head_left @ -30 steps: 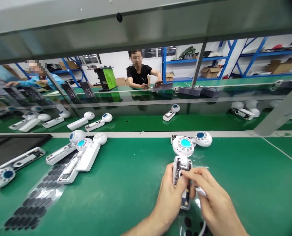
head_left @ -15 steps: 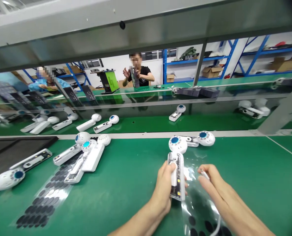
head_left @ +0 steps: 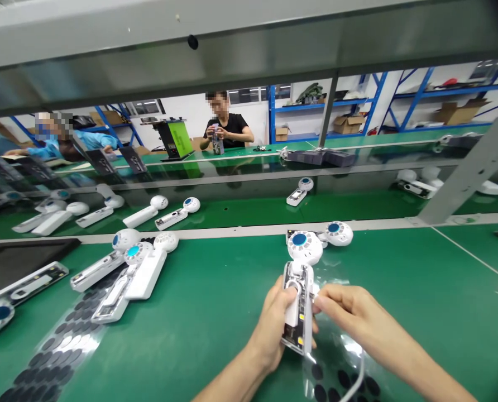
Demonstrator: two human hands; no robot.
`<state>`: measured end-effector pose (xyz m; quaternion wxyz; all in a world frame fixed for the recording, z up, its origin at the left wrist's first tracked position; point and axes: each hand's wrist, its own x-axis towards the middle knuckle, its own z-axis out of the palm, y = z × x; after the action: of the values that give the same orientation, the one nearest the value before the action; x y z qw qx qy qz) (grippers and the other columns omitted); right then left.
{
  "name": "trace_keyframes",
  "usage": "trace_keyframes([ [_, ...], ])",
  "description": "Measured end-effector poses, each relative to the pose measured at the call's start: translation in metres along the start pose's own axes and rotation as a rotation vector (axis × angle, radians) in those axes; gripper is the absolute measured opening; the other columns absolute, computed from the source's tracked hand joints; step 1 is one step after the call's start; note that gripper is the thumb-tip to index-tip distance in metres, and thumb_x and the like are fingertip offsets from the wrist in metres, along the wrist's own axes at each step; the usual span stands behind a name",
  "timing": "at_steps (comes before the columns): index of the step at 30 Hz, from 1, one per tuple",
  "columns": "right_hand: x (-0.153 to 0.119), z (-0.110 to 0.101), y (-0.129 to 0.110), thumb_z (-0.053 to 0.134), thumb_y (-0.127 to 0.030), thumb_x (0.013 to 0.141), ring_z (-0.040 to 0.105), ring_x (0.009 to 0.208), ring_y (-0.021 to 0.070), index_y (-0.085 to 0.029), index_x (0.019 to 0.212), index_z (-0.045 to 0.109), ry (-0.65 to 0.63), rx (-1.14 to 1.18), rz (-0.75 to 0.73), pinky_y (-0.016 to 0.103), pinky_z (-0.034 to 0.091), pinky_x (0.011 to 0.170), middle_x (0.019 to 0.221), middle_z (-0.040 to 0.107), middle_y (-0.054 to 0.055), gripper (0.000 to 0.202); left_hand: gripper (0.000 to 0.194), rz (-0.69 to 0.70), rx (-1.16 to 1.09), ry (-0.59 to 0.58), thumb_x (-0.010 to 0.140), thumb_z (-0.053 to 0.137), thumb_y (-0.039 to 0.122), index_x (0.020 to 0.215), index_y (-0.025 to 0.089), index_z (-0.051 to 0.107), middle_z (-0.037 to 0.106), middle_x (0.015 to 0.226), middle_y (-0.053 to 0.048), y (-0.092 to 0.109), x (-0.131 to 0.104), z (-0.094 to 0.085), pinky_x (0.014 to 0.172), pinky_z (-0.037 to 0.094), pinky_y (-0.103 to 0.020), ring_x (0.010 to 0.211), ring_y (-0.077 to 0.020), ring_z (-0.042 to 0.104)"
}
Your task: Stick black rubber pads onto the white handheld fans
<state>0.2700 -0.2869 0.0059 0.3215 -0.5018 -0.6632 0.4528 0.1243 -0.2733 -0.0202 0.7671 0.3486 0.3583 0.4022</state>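
Gripping the open handle of a white handheld fan [head_left: 298, 296], the left hand [head_left: 274, 326] wraps around it from the left, thumb across the exposed circuit board, the round head with its blue centre pointing away from the hand. Right alongside, the right hand [head_left: 349, 312] pinches its fingertips at the handle's right edge, closed on something too small to make out. Beneath and behind that hand lies a clear sheet of dark round pads [head_left: 336, 379] on the green tabletop [head_left: 215, 312]. Just beyond the held fan rests another fan [head_left: 336, 233]; well off to the left hand's side sits a cluster of fans [head_left: 127, 268].
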Motion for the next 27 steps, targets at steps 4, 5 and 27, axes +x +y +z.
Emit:
trace_keyframes([
  [4, 0.0, -0.007, 0.0, 0.04, -0.039, 0.086, 0.051, 0.057, 0.0163, -0.018, 0.066, 0.055, -0.114, 0.082, 0.046, 0.026, 0.034, 0.053, 0.066, 0.064, 0.002, 0.033, 0.042, 0.037, 0.111, -0.071, 0.066, 0.062, 0.036, 0.096, 0.016, 0.04, 0.057, 0.073, -0.001, 0.004, -0.003, 0.0, 0.038, 0.046, -0.019, 0.047, -0.0091, 0.053],
  [5, 0.0, -0.009, 0.0, 0.041, -0.038, 0.086, 0.05, 0.056, 0.016, -0.018, 0.066, 0.055, -0.135, 0.073, 0.058, 0.026, 0.033, 0.053, 0.066, 0.064, 0.002, 0.032, 0.041, 0.035, 0.164, -0.069, 0.066, 0.062, 0.033, 0.096, 0.017, 0.039, 0.057, 0.072, 0.0, 0.005, -0.003, 0.001, 0.039, 0.045, -0.019, 0.047, -0.0088, 0.053],
  [27, 0.007, 0.001, 0.014, 0.044, -0.036, 0.08, 0.027, 0.049, 0.0111, -0.018, 0.058, 0.045, -0.068, 0.04, 0.105, 0.024, 0.018, 0.047, 0.051, 0.035, -0.006, 0.029, 0.038, 0.077, 0.437, 0.081, 0.062, 0.06, 0.012, 0.094, 0.018, 0.041, 0.054, 0.074, 0.003, 0.001, -0.003, 0.0, 0.059, 0.043, -0.023, 0.059, -0.0094, 0.052],
])
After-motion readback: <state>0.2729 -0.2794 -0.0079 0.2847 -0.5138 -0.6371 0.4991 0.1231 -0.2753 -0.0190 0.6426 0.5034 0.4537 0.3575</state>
